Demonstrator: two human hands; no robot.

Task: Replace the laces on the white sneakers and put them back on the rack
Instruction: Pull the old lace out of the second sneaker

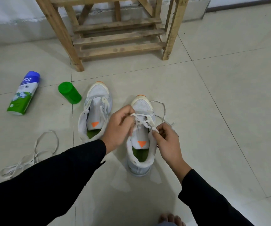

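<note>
Fingers of both hands pinch the lace half-threaded through the right sneaker; the left sneaker waits unlaced, rack empty.

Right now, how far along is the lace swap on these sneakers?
Done: one loose lace lies pulled out on the floor. In hand: the left hand and right hand are working a lace through the right sneaker, only partly laced. Left: the left sneaker shows no full lacing, and both must go back on the wooden rack.
</note>
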